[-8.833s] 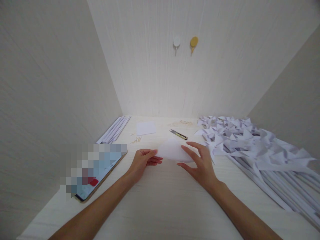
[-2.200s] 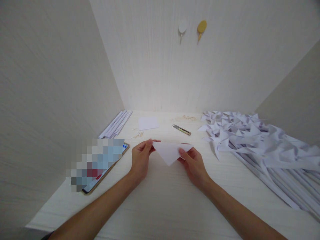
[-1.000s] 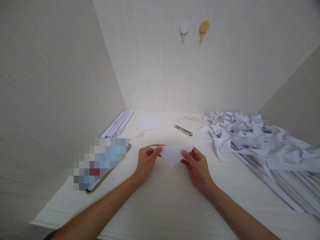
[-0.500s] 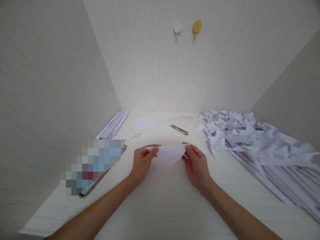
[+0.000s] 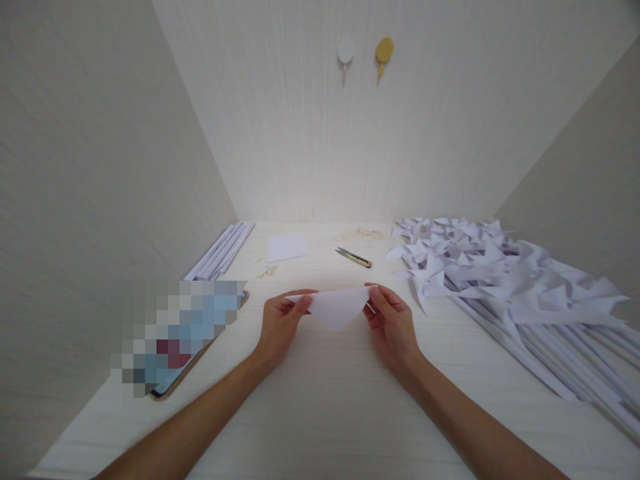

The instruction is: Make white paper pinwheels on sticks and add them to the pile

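A white sheet of paper (image 5: 340, 310), folded into a triangle, is held just above the table with its long edge away from me and its point toward me. My left hand (image 5: 284, 323) pinches its left corner between thumb and fingers. At the opposite corner, my right hand (image 5: 393, 327) grips the paper the same way. Beyond the hands lie small thread snips (image 5: 353, 257) with pointed blades. A flat white paper square (image 5: 287, 247) rests to their left, and several thin wooden sticks (image 5: 268, 271) lie nearer me.
Paper pinwheels (image 5: 460, 257) on rolled paper sticks (image 5: 550, 353) are heaped along the right. More rolled paper sticks (image 5: 220, 251) lie at the back left, behind a phone (image 5: 200, 353) with a blurred screen. Small bits (image 5: 369, 233) lie near the back wall, which carries two hooks (image 5: 384, 52).
The whole view has shifted slightly to the left. Both hands still hold the folded paper by its corners, in nearly the same pose.
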The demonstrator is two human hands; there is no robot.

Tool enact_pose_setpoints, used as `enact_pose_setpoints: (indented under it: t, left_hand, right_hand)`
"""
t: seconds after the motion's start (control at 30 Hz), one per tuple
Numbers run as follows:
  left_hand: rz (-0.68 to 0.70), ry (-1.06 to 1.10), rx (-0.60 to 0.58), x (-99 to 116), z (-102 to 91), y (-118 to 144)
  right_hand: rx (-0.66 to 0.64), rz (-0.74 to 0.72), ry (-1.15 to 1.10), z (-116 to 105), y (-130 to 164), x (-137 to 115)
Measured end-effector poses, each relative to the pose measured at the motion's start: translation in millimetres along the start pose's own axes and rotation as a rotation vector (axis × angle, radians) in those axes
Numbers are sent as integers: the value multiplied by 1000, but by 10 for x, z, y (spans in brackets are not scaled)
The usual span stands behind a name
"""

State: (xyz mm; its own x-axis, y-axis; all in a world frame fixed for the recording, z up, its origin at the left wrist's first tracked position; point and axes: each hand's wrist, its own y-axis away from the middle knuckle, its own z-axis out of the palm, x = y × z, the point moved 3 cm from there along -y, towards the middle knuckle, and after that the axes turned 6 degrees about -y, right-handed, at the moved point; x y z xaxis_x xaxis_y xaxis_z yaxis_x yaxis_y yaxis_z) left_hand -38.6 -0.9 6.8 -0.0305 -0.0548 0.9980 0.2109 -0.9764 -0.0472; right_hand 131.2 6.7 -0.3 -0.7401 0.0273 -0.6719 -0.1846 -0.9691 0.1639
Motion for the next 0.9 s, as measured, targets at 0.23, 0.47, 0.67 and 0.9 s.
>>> enact_pose_setpoints:
  t: [0.23,0.47,0.67,0.9]
  left_hand:
    - [0,-5,-16,-12,0,-5]
    - [14,-18,-16,-29,-6,-9]
    - [12,-22,-26,-20,6,-1]
    - [29,-29,-59,-57,-3,-4]
  right_hand:
    - [-6,-1,-9,4,1,-7]
    - [10,1,-8,-5,-9,-3]
    - [38,5,-17,-28,-25,4]
    - [49,19,-14,-49,-32,4]
